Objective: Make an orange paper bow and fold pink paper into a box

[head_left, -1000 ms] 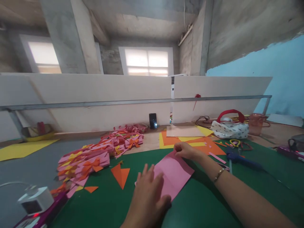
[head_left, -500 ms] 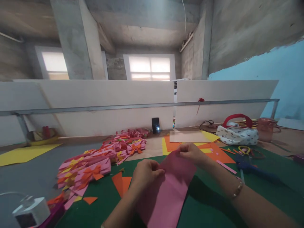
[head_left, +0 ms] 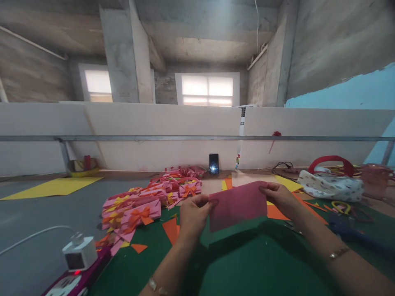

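Observation:
A sheet of pink paper (head_left: 237, 205) is stretched between my two hands, raised above the green mat (head_left: 247, 263) and casting a shadow on it. My left hand (head_left: 194, 213) pinches its left edge between thumb and fingers. At the upper right corner, my right hand (head_left: 279, 197) grips the sheet in a similar pinch. To the left of my left hand lie orange paper scraps (head_left: 170, 230) and a heap of folded pink paper pieces with orange and yellow bows (head_left: 142, 213).
A white charger (head_left: 79, 253) sits on a purple power strip (head_left: 101, 263) at lower left. A phone (head_left: 214, 164) leans against the white partition. On the right are a red-handled fabric basket (head_left: 331, 185), yellow-handled scissors (head_left: 341, 206), a dark blue tool (head_left: 352, 232) and orange sheets (head_left: 277, 212).
The pink paper, hanging lengthwise toward me before, is now held out sideways and looks shorter. My right hand has moved right, away from my left. The view has turned left.

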Motion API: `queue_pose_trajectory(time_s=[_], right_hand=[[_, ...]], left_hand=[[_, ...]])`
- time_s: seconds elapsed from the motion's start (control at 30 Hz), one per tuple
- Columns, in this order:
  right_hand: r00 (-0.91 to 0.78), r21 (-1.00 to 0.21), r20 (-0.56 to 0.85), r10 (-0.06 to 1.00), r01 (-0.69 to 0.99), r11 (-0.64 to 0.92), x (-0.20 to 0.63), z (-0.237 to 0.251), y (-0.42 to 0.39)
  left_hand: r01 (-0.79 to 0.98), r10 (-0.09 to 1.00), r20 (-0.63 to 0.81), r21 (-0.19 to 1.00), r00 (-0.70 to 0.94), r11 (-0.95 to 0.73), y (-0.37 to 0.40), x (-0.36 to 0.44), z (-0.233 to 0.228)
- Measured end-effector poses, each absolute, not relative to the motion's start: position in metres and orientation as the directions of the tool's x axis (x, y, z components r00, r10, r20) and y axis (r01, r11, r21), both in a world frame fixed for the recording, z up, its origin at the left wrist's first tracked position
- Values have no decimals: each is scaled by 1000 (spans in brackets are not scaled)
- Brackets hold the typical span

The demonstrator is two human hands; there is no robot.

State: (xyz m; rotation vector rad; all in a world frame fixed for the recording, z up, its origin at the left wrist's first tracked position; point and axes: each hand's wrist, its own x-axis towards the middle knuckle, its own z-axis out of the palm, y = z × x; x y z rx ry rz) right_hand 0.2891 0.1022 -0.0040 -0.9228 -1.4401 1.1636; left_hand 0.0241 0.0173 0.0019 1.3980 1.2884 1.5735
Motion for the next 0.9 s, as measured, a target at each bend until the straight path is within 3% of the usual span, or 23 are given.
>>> queue_pose_trajectory(time_s=[0.3, 0.6, 0.77, 0.9], right_hand=[[-293, -970, 201, 935, 74, 232, 285, 2, 92], [-319, -910, 284, 904, 208, 360, 284, 6, 93], [-318, -826, 329, 889, 360, 434, 286, 3, 95], [-259, -685, 449, 855, 515, 516, 275, 6, 88]], left_hand=[[182, 874, 331, 942, -357, -282, 24, 19, -1], [304, 842, 344, 925, -416, -228, 26, 16, -3], [327, 844, 350, 918, -407, -223, 24, 16, -2], [354, 841, 377, 904, -388, -242, 21, 20, -2]])
